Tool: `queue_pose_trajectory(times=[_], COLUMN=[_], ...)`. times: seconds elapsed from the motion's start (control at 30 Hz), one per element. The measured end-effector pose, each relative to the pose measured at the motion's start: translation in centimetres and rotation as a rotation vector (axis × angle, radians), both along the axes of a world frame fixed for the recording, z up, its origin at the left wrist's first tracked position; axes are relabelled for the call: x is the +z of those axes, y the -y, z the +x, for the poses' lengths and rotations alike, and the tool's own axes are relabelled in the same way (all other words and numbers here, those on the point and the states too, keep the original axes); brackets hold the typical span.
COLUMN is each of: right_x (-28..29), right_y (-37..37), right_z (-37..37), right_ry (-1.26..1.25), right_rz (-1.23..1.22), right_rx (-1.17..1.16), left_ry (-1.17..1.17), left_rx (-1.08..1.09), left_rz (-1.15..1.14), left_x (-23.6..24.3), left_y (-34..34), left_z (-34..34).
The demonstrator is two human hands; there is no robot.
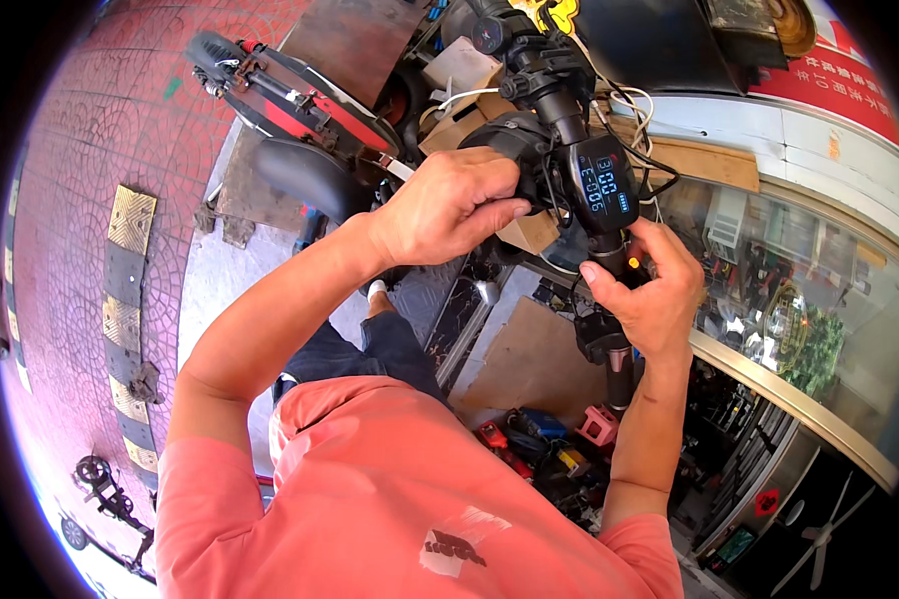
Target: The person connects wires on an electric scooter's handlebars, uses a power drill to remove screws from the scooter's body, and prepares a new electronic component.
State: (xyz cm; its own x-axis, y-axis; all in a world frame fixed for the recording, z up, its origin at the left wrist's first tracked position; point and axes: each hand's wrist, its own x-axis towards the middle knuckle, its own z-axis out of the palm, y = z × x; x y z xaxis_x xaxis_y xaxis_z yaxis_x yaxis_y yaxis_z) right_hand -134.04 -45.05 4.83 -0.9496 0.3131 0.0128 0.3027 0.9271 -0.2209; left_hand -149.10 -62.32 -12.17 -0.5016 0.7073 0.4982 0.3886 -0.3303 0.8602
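A scooter handlebar [569, 110] runs upright through the view, with a lit display [602, 182] at its middle, black cables and a round black part [499, 135] beside it. My left hand [449, 205] is closed just left of the display, against the black part; what its curled fingers hold is hidden. Below the display, my right hand [649, 285] wraps round the bar near a small yellow button [633, 263], thumb on the bar's left side. A black lever housing [594, 334] hangs below that hand.
Another red-and-black scooter [310, 110] lies upper left near cardboard boxes [529, 230]. A glass counter [769, 299] with a metal rim is at right. Tools [544, 429] lie below the bar. A striped speed bump [130, 260] lies on red paving at left.
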Motion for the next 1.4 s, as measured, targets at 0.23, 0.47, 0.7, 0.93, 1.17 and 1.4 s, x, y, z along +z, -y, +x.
queue_pose_trajectory(times=[0.23,0.47,0.7,0.93,1.17,1.4], right_x=[-0.5,-0.7,-0.9,-1.0,-0.9,-0.6], right_y=[-0.9,-0.8,-1.3,-0.8,-1.1,-1.0], right_z=[0.3,0.3,0.5,0.1,-0.2,-0.3], right_ry=[0.000,0.051,0.048,0.020,0.003,-0.033], right_rz=[-0.014,-0.005,0.004,0.016,0.012,0.013], right_rx=[-0.029,-0.054,-0.025,-0.010,0.053,0.059], left_ry=[0.029,-0.003,-0.053,0.456,0.655,1.219], left_rx=[-0.039,0.115,0.202,-0.199,-0.276,-0.385], left_rz=[-0.010,0.041,0.079,-0.206,-0.093,-0.012], left_x=[-1.6,-2.9,-2.9,-2.1,-1.5,0.6], left_y=[-0.9,-1.1,-1.3,-1.4,-2.8,-4.0], left_z=[-0.5,0.6,0.8,-1.4,-1.7,-0.5])
